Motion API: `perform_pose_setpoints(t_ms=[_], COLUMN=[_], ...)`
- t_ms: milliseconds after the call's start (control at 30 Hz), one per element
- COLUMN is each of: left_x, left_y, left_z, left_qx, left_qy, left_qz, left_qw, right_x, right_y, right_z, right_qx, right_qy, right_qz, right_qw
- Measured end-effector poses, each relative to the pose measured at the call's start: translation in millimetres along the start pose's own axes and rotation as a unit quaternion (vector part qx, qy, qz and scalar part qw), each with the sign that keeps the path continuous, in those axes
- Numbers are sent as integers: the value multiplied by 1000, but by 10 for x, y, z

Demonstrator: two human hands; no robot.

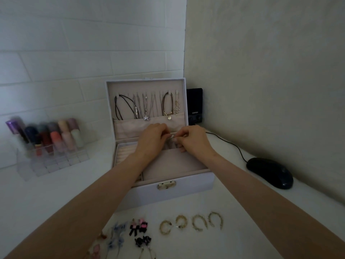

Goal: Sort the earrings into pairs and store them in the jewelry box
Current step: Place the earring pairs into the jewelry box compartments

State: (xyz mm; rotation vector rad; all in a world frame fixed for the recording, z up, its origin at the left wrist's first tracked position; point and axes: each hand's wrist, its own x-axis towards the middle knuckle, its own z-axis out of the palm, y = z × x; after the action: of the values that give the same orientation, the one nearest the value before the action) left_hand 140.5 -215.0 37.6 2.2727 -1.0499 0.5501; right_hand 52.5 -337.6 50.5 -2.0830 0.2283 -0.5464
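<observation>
An open lilac jewelry box [186, 186] stands at the middle of the white desk, its lid raised with necklaces hanging inside. Both hands reach over its back compartments. My left hand [152, 140] and my right hand [192, 140] meet fingertip to fingertip and pinch a small silvery earring [170, 137] between them. Near the front edge lie several gold hoop earrings [192, 222] in a row. To their left sit pink-and-black earrings [139, 226], black ones [142, 241] and pale blue ones [116, 234].
A clear organizer with lipsticks [48, 143] stands at the left. A black computer mouse [269, 172] with its cable lies at the right by the wall. A black speaker [194, 105] stands behind the box in the corner.
</observation>
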Motion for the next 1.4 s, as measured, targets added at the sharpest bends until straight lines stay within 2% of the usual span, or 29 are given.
perform_pose_setpoints(t_ms=[200,333,400,600,867,1400], left_x=[-9,-10,-9,34,106,130], left_y=[-15,-17,-16,19,100,120], left_z=[-8,-21,-21,-8,-6,-15], left_qx=[10,18,18,13,118,136], left_qy=[-12,-11,-14,-24,-40,-65], left_qz=[-8,-9,-11,-11,-2,10], left_qw=[1000,1000,1000,1000,992,989], right_x=[44,33,40,22,38,14], right_y=[34,26,39,27,60,37], right_z=[4,8,9,-27,-26,-33], right_qx=[-31,-25,-31,-12,31,52], right_qy=[27,0,17,48,56,59], right_qz=[-31,-35,-40,-22,7,11], right_qw=[999,999,999,999,998,997])
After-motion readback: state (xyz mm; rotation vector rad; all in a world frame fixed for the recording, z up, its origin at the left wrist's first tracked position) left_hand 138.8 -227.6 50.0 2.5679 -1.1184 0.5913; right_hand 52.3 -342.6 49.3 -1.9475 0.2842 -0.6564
